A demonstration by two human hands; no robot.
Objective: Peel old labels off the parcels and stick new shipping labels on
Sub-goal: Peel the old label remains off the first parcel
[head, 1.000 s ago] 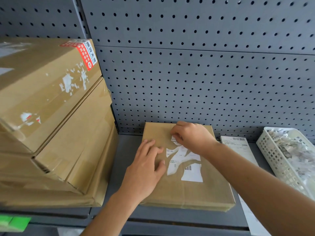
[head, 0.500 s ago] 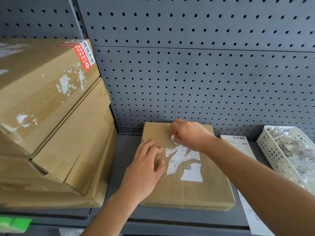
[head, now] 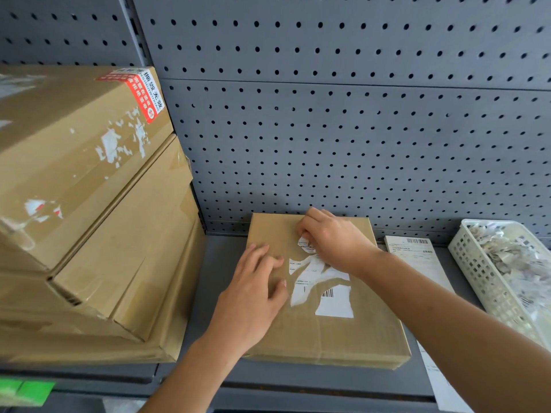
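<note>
A flat brown parcel (head: pixel 343 335) lies on the grey shelf (head: pixel 220 263). A torn white old label (head: pixel 323 286) with a barcode is stuck on its top. My left hand (head: pixel 253 296) rests on the parcel's left part with straight fingers, holding it down. My right hand (head: pixel 331 239) is at the label's far end, its curled fingertips pinching a lifted scrap of the label. A sheet of new shipping labels (head: pixel 417 257) lies on the shelf to the right of the parcel, partly under my right forearm.
A stack of large cardboard boxes (head: pixel 89 204) fills the shelf's left side, the top one bearing a red and white sticker (head: pixel 140 90). A white plastic basket (head: pixel 489 281) with several paper scraps stands at the right. A grey pegboard (head: pixel 328 129) backs the shelf.
My right hand has crept a little toward the parcel's far edge at the label's top. My left hand stays pressed on the parcel.
</note>
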